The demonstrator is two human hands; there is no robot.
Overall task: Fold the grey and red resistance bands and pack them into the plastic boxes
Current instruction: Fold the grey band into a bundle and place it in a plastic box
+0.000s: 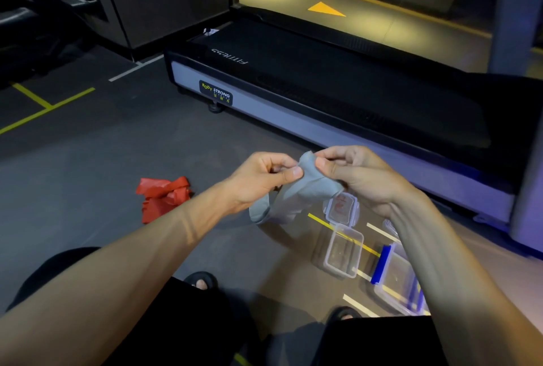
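Note:
Both hands hold the grey resistance band (pixel 296 195) up above the floor. My left hand (pixel 264 177) pinches its top edge between thumb and fingers, and my right hand (pixel 355 173) pinches the same bunched end from the right. The band's loose loop hangs down toward the floor. The red resistance band (pixel 161 196) lies crumpled on the floor to the left. A small clear plastic box (pixel 342 252) stands open on the floor below my right hand, its lid (pixel 342 207) beside it. A larger clear box with blue clips (pixel 393 277) sits partly behind my right forearm.
A treadmill (pixel 323 86) runs across the floor just beyond my hands. Yellow and white tape lines (pixel 44 110) mark the dark floor. My knees and sandalled feet (pixel 202 280) are at the bottom of the view.

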